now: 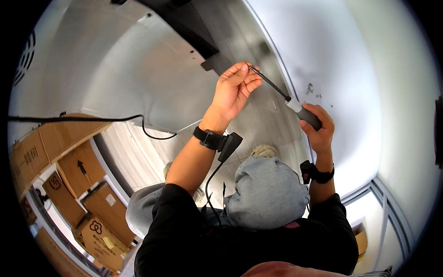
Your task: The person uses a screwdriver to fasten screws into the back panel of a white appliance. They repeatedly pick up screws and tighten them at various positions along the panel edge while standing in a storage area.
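- Gripping the screwdriver (274,87) by its grey handle, our right hand (322,129) has its fingers wrapped shut.
- With our left hand (230,92) we pinch at its tip; any small piece there is too tiny to tell.
- The shaft slants from near right to far left, above the floor (272,111).
- Farther right, we see small bits (310,87) on a white panel (337,51).
- Left stands a metal casing (143,69); near left, cardboard boxes (108,210).

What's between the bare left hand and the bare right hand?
In the head view, a grey-handled screwdriver with a thin black shaft points from the right hand toward the left hand.
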`<state>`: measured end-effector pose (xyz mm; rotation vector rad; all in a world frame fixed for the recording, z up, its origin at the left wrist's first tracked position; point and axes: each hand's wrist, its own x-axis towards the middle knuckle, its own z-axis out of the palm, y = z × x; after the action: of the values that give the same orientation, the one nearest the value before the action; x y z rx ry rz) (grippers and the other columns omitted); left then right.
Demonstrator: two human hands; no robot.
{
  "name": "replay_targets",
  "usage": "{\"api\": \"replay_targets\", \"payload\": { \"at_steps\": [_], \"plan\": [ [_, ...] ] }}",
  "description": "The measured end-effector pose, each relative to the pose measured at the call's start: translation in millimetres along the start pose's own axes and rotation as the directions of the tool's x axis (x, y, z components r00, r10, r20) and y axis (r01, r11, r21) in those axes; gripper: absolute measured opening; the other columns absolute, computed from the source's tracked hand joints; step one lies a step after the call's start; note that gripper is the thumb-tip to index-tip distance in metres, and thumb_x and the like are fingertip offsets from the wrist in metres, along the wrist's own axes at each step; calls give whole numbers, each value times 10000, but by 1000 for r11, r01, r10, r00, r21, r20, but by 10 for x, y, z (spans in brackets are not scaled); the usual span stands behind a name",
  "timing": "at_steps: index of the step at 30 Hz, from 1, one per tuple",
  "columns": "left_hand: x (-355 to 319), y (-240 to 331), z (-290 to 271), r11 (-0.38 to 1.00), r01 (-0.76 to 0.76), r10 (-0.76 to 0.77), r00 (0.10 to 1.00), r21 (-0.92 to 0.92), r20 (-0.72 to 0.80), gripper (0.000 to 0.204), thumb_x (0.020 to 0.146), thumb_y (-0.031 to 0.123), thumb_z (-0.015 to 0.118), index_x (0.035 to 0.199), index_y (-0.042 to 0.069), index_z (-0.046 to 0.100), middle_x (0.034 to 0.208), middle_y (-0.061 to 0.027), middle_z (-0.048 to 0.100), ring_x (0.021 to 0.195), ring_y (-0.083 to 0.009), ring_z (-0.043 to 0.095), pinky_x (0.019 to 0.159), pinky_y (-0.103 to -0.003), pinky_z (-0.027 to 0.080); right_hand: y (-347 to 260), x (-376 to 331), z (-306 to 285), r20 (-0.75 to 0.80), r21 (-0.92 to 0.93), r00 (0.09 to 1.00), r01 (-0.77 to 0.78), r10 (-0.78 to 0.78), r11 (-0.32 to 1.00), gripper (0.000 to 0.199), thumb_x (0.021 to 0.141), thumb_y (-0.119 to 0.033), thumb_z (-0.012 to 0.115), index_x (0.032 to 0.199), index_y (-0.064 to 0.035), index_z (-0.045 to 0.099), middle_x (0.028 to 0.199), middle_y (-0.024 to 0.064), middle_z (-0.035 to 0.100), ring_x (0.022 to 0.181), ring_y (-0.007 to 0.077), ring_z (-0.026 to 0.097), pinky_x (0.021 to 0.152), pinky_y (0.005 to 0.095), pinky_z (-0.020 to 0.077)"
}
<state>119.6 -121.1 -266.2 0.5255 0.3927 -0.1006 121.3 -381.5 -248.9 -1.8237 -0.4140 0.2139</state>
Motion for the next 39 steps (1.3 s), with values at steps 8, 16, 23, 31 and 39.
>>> {"api": "replay_targets", "payload": {
  "at_steps": [8, 16, 23, 31, 39],
  "plan": [
    [-294, 344, -113, 944, -226, 269, 949, 240, -164, 150, 953, 123, 499, 945, 10, 599, 936, -121, 650, 773, -184, 667, 705, -279, 573, -265, 408, 265, 101, -161, 963, 262, -248, 952, 342, 652, 28, 701, 989, -11, 658, 787, 76, 597, 653, 165, 550, 579, 270, 427],
    [-526, 911, 227, 851, -388, 428, 903, 353, -40, 161, 960, 157, 495, 959, 23, 585, 914, -119, 656, 765, -185, 664, 681, -285, 563, -868, 773, 310, 224, 2, 963, 151, -148, 988, 314, 719, -101, 684, 1003, 4, 603, 842, 65, 591, 647, 124, 531, 587, 234, 411],
    [-596, 1544, 727, 890, -356, 371, 929, 285, 0, 191, 963, 217, 497, 947, 51, 590, 871, -52, 637, 729, -135, 628, 664, -247, 536, -1809, 802, 344, 151, 92, 981, 109, -122, 990, 368, 709, 33, 611, 1058, -32, 514, 906, 40, 573, 670, 79, 523, 608, 225, 415],
    [-605, 1877, 1096, 947, -246, 248, 969, 205, 17, 215, 971, 258, 484, 983, 71, 588, 893, -25, 653, 692, -92, 603, 617, -230, 518, -2867, 568, 643, -13, -142, 997, 80, -83, 987, 329, 714, 56, 638, 1018, -26, 545, 860, 51, 567, 705, 115, 542, 626, 237, 425],
    [-577, 1892, 1129, 922, -272, 276, 961, 275, 25, 224, 966, 258, 494, 1022, 67, 597, 915, -33, 668, 692, -82, 605, 608, -225, 510, -2750, 302, 1098, -220, -102, 970, 80, -100, 992, 325, 717, 35, 660, 1014, -16, 538, 913, 119, 533, 774, 226, 570, 683, 298, 459]
  ]
}}
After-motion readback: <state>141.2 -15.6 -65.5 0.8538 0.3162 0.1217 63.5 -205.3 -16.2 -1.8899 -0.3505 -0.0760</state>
